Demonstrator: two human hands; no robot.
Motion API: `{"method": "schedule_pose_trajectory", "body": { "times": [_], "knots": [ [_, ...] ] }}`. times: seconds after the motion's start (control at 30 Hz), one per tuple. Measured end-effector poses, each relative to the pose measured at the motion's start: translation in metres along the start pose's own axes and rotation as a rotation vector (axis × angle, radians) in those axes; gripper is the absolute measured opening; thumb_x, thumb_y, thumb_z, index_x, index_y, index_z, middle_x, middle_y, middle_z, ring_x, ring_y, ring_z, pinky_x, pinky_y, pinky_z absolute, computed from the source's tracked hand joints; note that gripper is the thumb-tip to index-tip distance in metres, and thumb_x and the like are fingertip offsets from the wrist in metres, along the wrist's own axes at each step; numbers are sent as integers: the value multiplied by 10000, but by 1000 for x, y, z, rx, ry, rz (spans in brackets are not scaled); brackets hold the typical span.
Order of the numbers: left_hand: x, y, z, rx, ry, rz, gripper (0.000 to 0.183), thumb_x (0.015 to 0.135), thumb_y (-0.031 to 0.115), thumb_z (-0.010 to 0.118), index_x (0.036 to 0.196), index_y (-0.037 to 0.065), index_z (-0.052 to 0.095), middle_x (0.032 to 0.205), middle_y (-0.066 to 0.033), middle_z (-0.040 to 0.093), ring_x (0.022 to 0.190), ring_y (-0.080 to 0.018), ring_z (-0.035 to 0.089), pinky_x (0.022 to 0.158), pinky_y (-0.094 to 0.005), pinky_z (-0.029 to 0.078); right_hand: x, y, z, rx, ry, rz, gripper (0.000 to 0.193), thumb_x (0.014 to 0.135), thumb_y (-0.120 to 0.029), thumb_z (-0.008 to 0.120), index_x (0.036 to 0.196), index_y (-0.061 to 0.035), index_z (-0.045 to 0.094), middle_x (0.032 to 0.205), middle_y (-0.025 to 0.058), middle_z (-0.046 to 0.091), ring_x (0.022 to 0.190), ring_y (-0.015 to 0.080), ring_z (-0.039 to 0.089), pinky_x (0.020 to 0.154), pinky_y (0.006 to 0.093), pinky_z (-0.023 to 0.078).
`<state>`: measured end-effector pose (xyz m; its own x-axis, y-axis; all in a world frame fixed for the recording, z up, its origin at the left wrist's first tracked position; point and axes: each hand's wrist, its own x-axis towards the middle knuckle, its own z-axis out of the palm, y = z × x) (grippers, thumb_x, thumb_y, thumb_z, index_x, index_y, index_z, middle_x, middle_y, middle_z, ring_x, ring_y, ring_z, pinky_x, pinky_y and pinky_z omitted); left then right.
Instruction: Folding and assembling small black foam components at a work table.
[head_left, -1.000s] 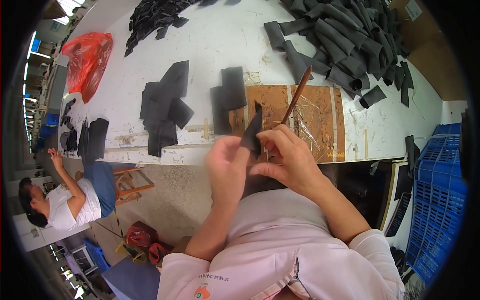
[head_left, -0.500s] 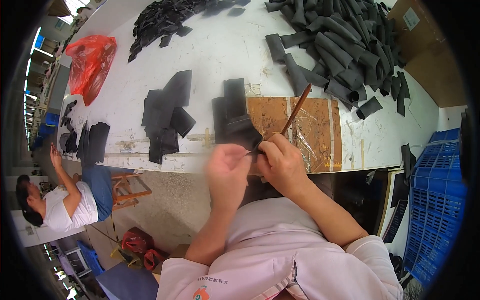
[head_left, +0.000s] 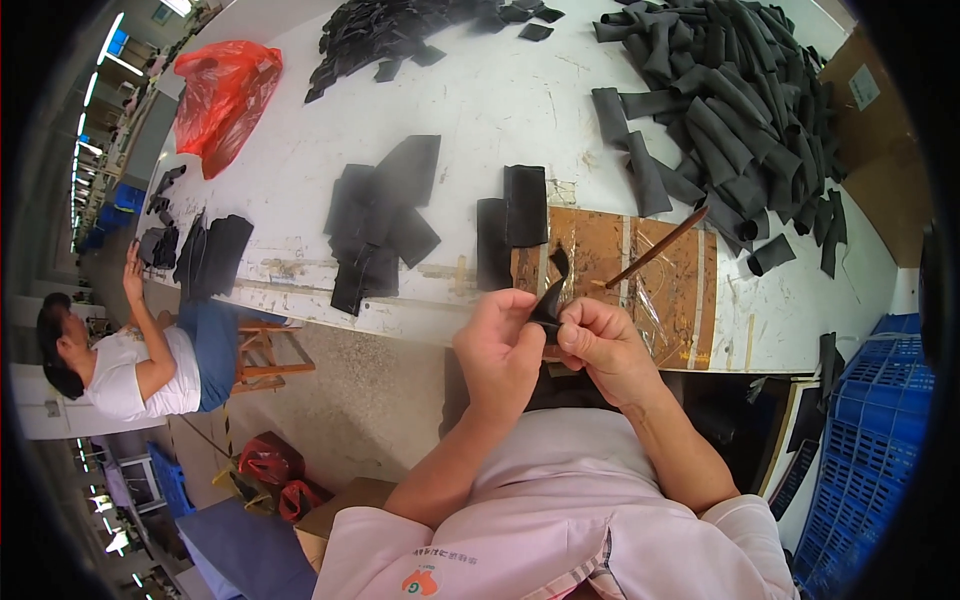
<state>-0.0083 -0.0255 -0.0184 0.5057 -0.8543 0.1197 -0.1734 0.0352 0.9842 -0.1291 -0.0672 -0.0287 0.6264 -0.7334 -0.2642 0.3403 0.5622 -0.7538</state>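
Observation:
In front of my belly, at the table's front edge, both hands grip a small black fabric piece (head_left: 549, 303). It is folded and curls upward between them. My left hand (head_left: 500, 345) pinches it from the left between thumb and fingers. On the other side, my right hand (head_left: 605, 345) has thumb and forefinger closed on its edge. A brown wooden stick (head_left: 655, 250) slants over the brown board (head_left: 690, 300), its near end just beyond my right hand. Two flat black fabric pieces (head_left: 525, 205) overlap the board's left edge.
Black fabric tubes (head_left: 730, 120) form a big pile at the far right beside a cardboard box (head_left: 875, 130). Small black pieces (head_left: 380, 40) lie at the back. Left are more flat pieces (head_left: 380, 220) and a red plastic bag (head_left: 225, 100). Blue crates (head_left: 865, 430) stand right; a co-worker (head_left: 150, 370) sits left.
My hands have drawn the fabric piece clear of the flat pieces, and it now stands curled between them. The stick leans further right. The whole view has shifted slightly.

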Motion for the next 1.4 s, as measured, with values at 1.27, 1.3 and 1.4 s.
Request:
{"method": "schedule_pose_trajectory", "body": {
  "times": [1.27,1.3,1.4],
  "knots": [
    [64,36,42,-1083,-648,-704,179,832,50,487,1004,1,484,767,-62,565,401,-23,379,348,-151,292,22,-94,-39,-216,-8,-123,230,801,-240,604,679,-64,520,604,-23,464,549,36,380,456,181,309],
    [65,40,42,-567,-524,-252,232,827,64,514,1044,-3,472,791,-65,566,480,-32,423,422,-152,343,22,-97,-38,-216,-10,-124,230,801,-240,604,679,-64,520,604,-23,464,549,36,380,456,181,309],
    [67,57,46,-150,-323,312,301,812,79,566,1079,-30,480,862,-88,580,741,-79,505,673,-189,431,20,-104,-33,-410,25,-148,255,819,-265,577,724,-31,538,610,-10,483,572,54,414,495,195,343]
  ]
}}
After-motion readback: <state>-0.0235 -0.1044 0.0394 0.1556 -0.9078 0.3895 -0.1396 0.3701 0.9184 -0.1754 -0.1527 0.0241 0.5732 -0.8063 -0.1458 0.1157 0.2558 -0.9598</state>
